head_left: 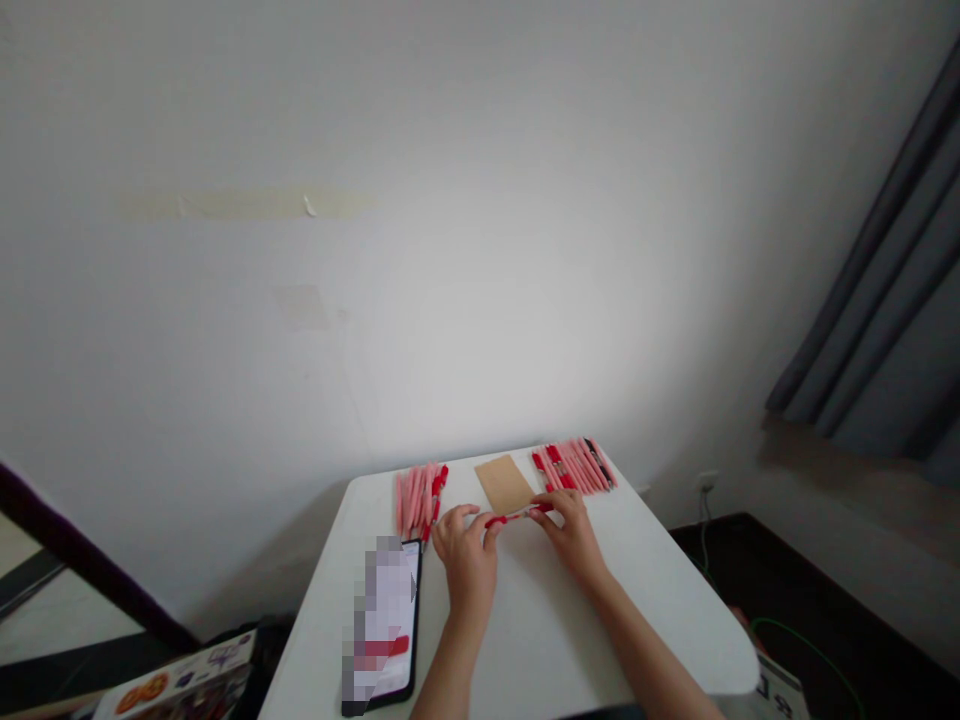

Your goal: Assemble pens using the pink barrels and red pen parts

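My left hand (pixel 466 548) and my right hand (pixel 571 528) meet above the middle of a white table (pixel 540 620). Between them lies a slim red pen (pixel 517 516), held crosswise with a paler stretch in its middle. Left thumb and fingers pinch one red end, right thumb and fingers the other. Whether it is in one piece or parted, I cannot tell. Just beyond the pen is a flat brown paper sheet (pixel 504 482). A row of pink and red pens (pixel 416 500) lies left of it. To its right is another row of pink, red and black pens (pixel 576 466).
A smartphone (pixel 386 625) with a lit, partly blurred screen lies by the table's left edge. The white wall (pixel 480 300) rises behind the table. A grey curtain (pixel 892 330) hangs at right, and a printed box (pixel 184 680) stands low at left.
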The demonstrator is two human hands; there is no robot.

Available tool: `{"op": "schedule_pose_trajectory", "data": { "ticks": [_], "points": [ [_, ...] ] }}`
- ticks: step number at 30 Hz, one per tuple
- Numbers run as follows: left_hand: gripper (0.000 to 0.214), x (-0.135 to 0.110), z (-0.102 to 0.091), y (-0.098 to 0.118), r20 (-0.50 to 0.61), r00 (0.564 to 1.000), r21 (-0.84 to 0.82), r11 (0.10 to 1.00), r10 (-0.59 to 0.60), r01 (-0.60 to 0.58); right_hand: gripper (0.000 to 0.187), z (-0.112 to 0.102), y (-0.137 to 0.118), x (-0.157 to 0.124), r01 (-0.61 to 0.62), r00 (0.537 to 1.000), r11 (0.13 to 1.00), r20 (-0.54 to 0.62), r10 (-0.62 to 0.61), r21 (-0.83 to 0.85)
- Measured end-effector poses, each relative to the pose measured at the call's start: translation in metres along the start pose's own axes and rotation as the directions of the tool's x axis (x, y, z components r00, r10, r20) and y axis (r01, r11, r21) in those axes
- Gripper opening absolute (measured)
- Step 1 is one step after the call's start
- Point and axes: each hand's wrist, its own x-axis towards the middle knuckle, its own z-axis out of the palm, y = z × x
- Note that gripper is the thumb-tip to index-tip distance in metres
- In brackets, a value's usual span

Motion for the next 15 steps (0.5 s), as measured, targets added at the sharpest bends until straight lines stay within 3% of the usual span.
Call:
{"op": "schedule_pose_trajectory", "data": {
  "ticks": [3,5,10,12,15],
  "points": [
    [0.015,0.0,-0.001,0.0,0.005,1.0,-0.002,1.0,0.001,-0.001,0.033,0.001,0.0,0.002,-0.089,0.993,0.984,-0.062,0.099,0.154],
    [0.015,0.0,-0.002,0.001,0.007,1.0,-0.008,1.0,0.007,-0.007,0.036,0.001,-0.001,0.004,-0.158,0.984,0.948,-0.04,0.176,0.277],
    [0.013,0.0,-0.003,0.004,0.014,0.999,-0.039,0.998,0.051,-0.051,0.037,0.0,-0.009,0.006,-0.335,0.938,0.738,0.133,0.32,0.585],
    [0.012,0.0,-0.003,0.005,0.023,0.997,-0.056,0.996,0.073,-0.071,0.032,0.0,-0.014,0.005,-0.353,0.931,0.687,0.17,0.322,0.635],
    [0.012,-0.001,-0.002,0.007,0.038,0.996,-0.074,0.994,0.087,-0.084,0.028,-0.001,-0.019,0.004,-0.379,0.916,0.537,0.222,0.335,0.754]
  ]
}}
